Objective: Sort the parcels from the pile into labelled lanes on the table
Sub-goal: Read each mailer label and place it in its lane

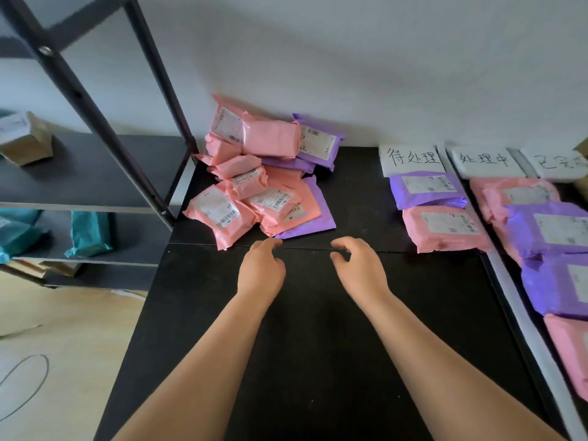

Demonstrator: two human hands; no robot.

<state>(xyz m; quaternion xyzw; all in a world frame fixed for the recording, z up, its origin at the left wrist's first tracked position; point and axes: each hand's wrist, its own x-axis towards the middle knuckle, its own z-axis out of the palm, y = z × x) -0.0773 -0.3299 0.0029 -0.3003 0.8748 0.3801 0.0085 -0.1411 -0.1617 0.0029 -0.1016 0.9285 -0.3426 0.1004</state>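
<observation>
Both bare forearms enter from the lower edge of the frame and run up toward its centre, converging slightly. The left hand lies just left of centre, back upward, fingers loosely curled and holding nothing. The right hand, just right of centre, mirrors it: back upward, fingers loosely bent, thumb turned inward, likewise empty. The hands are apart.

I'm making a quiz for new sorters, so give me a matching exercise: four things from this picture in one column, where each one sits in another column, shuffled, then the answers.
1. cardboard box
2. teal parcel
3. purple parcel
4. left hand

A. by the pile, holding nothing
B. on the upper shelf
C. just below the first lane label
D. on the lower shelf

Pairs: 1-B, 2-D, 3-C, 4-A.
</observation>
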